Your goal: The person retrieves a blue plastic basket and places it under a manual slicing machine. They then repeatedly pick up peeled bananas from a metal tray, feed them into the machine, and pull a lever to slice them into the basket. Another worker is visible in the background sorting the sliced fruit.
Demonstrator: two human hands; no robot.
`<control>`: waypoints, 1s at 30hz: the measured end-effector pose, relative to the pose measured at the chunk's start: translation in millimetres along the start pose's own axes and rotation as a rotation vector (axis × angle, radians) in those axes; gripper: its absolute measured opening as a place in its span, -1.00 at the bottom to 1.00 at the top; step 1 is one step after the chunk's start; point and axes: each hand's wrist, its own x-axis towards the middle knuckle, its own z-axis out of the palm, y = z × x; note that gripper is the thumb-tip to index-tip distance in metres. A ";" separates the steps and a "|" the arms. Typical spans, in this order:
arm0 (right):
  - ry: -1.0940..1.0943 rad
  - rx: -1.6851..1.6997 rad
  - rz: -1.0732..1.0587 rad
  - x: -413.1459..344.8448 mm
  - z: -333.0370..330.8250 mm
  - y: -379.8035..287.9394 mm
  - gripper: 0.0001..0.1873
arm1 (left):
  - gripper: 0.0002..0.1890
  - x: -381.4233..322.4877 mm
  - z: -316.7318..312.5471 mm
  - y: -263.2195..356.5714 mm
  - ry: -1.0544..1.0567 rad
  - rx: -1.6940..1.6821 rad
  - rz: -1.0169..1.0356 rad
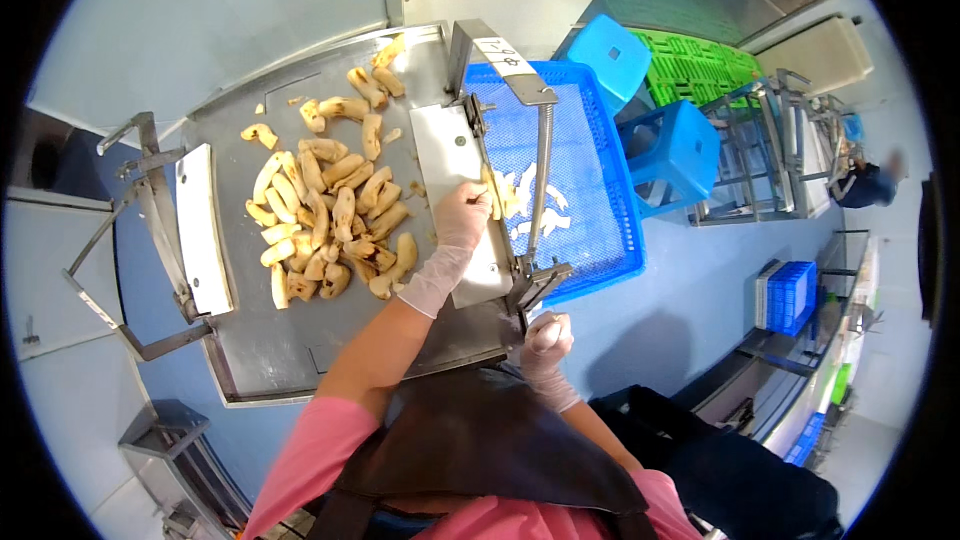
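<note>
My left hand [463,217], in a translucent glove, rests on the white cutting board [435,153] of a lever cutter. Its fingers close on a pale food piece [491,193] at the blade's edge, partly hidden by the hand. My gloved right hand [546,345] is a fist below the hinged steel arm [538,286], apparently around its handle, which the fist mostly hides. Left of the board, a pile of thick, pale, brown-spotted stalks [319,202] lies on the stainless steel table [259,356]. Cut slices [551,221] lie in the blue mesh crate [592,255] beyond the blade.
A tall steel bracket with a spring [544,165] rises over the blade. A second cutter [161,217] stands at the table's left edge. Two blue plastic stools [671,153], a green pallet [694,63] and steel racks [757,150] are right. A person [866,181] is far right.
</note>
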 end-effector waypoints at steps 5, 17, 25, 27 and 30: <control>-0.151 0.530 0.516 18.3 -15.9 -3.4 -0.77 | -0.88 7.5 -1.3 2.2 -0.055 0.087 -0.022; -0.205 0.594 0.866 101.7 -49.0 -43.4 -0.57 | -0.86 17.9 -1.8 -11.0 -0.116 -0.062 -0.140; -0.261 0.625 0.819 104.0 -51.6 -42.8 -0.54 | -0.85 14.5 -0.9 -13.1 -0.076 0.058 -0.017; -0.298 0.655 0.813 112.0 -54.9 -43.1 -0.54 | -0.84 12.2 -7.6 0.8 -0.037 0.191 0.013; -0.352 0.701 0.945 143.7 -62.0 -53.0 -0.56 | -0.81 10.0 -26.8 28.9 0.085 0.443 0.118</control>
